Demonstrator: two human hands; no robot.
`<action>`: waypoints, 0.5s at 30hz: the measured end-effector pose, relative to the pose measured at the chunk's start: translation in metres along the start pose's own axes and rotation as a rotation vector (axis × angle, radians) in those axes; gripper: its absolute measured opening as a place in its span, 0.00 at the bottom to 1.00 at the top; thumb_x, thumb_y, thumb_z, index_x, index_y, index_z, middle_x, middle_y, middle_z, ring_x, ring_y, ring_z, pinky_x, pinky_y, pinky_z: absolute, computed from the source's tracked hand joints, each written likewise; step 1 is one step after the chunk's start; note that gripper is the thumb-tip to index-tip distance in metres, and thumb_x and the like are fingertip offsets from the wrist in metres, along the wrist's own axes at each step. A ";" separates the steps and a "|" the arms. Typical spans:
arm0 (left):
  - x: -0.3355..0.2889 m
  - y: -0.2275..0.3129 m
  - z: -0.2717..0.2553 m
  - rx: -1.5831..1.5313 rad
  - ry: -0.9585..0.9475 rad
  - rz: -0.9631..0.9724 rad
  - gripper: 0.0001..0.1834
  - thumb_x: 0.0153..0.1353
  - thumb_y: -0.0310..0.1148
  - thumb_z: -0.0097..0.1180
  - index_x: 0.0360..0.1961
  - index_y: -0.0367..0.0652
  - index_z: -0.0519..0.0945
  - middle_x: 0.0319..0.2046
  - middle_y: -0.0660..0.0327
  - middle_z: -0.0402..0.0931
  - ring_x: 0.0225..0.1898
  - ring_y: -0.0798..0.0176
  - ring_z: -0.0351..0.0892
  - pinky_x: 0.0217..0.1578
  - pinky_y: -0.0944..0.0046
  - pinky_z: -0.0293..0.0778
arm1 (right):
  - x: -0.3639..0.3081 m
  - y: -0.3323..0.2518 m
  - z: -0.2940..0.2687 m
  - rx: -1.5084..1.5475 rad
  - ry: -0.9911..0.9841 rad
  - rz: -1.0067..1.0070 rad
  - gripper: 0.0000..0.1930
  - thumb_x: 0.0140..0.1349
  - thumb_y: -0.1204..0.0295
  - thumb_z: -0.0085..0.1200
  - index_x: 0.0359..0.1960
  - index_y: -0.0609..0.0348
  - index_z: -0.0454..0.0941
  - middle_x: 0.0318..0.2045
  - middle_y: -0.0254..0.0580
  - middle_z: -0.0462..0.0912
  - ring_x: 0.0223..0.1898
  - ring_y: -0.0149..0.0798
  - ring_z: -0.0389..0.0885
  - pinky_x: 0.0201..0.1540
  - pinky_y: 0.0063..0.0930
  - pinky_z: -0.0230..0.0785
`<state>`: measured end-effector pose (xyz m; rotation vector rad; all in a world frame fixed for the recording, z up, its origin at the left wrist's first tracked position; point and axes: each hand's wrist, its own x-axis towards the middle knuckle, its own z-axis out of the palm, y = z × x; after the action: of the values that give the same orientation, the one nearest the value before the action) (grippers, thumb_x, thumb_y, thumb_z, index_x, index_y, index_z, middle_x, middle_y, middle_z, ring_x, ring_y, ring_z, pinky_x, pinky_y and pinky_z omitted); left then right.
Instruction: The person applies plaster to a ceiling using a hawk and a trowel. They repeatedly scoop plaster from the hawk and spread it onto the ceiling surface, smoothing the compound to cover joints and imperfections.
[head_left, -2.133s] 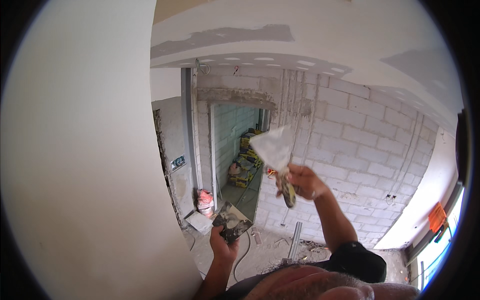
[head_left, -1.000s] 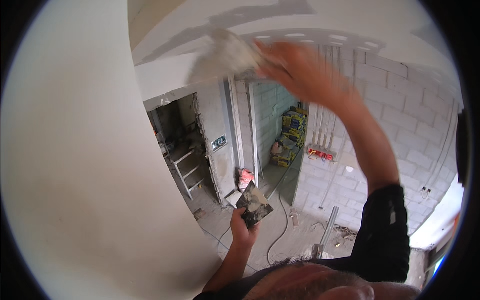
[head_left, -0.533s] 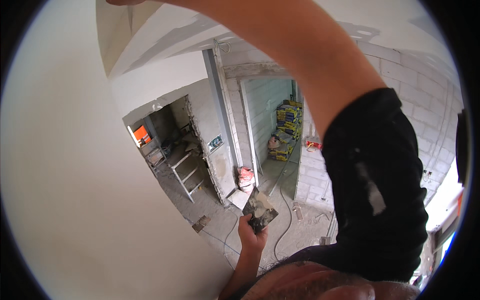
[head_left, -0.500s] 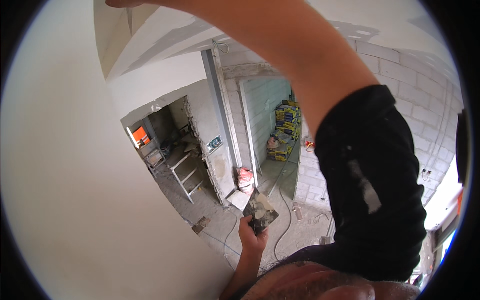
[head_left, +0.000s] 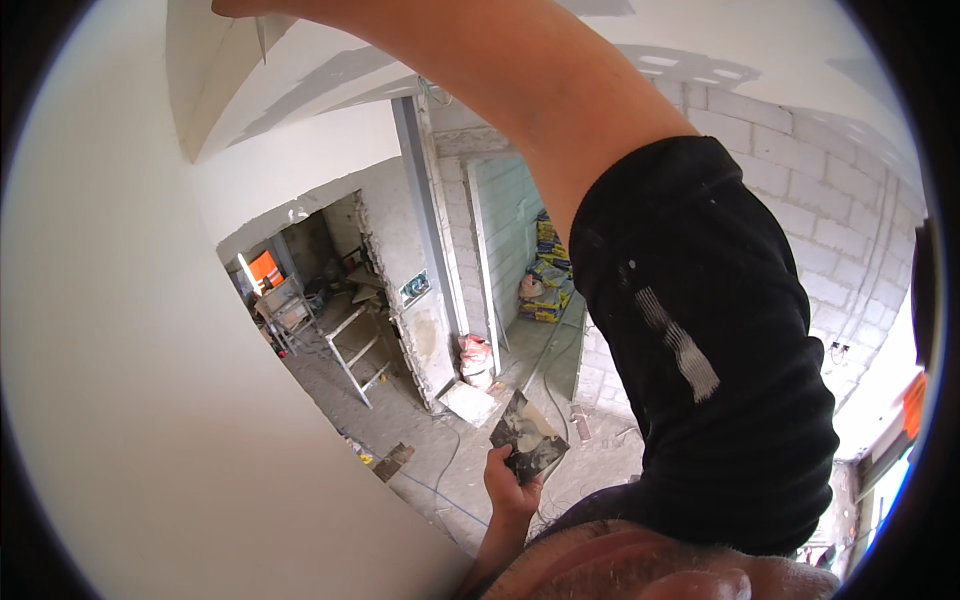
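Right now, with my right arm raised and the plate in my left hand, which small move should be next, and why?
I would probably draw the right hand gently along the overhead surface: the hand is at the picture's top edge, with what looks like a thin blade below. The left hand holds the plate low, bearing pale paste; contact overhead is unclear.

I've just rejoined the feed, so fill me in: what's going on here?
A person's left hand holds a dark, pale-smeared square plate out in front. The bare right forearm is raised across the top of the view; the right hand is mostly cut off there, so its grip can't be made out.
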<state>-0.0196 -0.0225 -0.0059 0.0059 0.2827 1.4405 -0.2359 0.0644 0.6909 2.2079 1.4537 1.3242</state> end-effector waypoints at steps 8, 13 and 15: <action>0.002 0.003 0.004 -0.028 -0.110 -0.067 0.14 0.62 0.30 0.50 0.47 0.41 0.79 0.44 0.59 0.84 0.45 0.57 0.86 0.48 0.56 0.82 | 0.035 0.014 0.031 0.051 0.416 -0.083 0.16 0.64 0.68 0.63 0.53 0.57 0.86 0.56 0.46 0.85 0.59 0.52 0.81 0.55 0.54 0.68; 0.002 0.004 -0.007 -0.069 -0.151 -0.083 0.12 0.63 0.30 0.50 0.46 0.42 0.79 0.42 0.61 0.85 0.42 0.59 0.87 0.42 0.59 0.82 | 0.034 0.032 0.093 0.306 1.107 -0.429 0.16 0.65 0.68 0.62 0.53 0.54 0.87 0.56 0.45 0.85 0.60 0.52 0.81 0.55 0.53 0.69; 0.000 0.002 -0.001 -0.046 -0.081 -0.061 0.12 0.63 0.30 0.50 0.45 0.42 0.79 0.41 0.61 0.85 0.41 0.60 0.87 0.40 0.60 0.82 | 0.023 0.045 0.094 0.284 1.034 -0.458 0.16 0.64 0.68 0.62 0.53 0.52 0.87 0.56 0.43 0.85 0.60 0.51 0.81 0.55 0.54 0.70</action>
<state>-0.0222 -0.0224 -0.0069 0.0178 0.1821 1.3827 -0.1331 0.0883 0.6745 1.0902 2.3758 2.2875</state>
